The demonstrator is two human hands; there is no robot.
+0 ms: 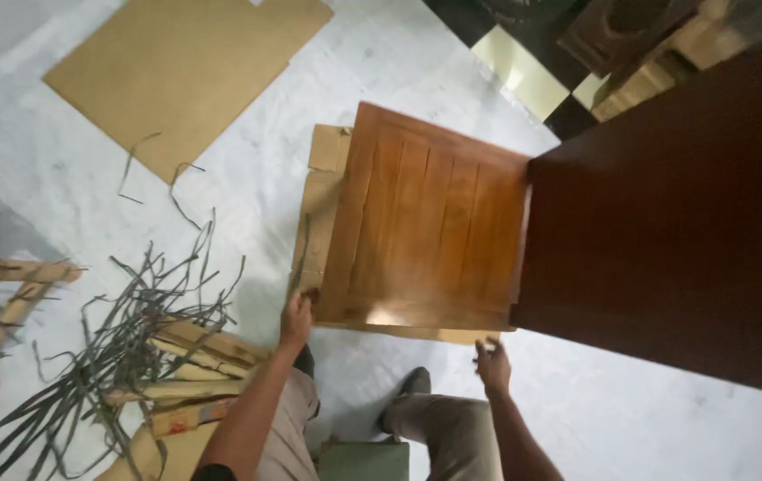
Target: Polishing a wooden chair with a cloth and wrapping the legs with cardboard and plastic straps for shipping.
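A brown wooden chair with a slatted square seat point(425, 227) and a dark backrest point(675, 240) stands on the white floor, over a sheet of cardboard point(320, 209) that sticks out under its left and front edges. My left hand point(297, 313) grips the front left corner of that cardboard beside the seat. My right hand point(491, 361) holds the cardboard's front edge near the seat's right corner. My legs in beige trousers and a dark shoe point(412, 385) are below.
A large flat cardboard sheet point(180, 76) lies at the upper left. A heap of grey straps point(114, 356) and cardboard-wrapped wooden pieces point(194, 365) sits at the lower left. More wrapped pieces point(7, 294) lie at the left edge. Dark furniture point(630, 36) stands at the top right.
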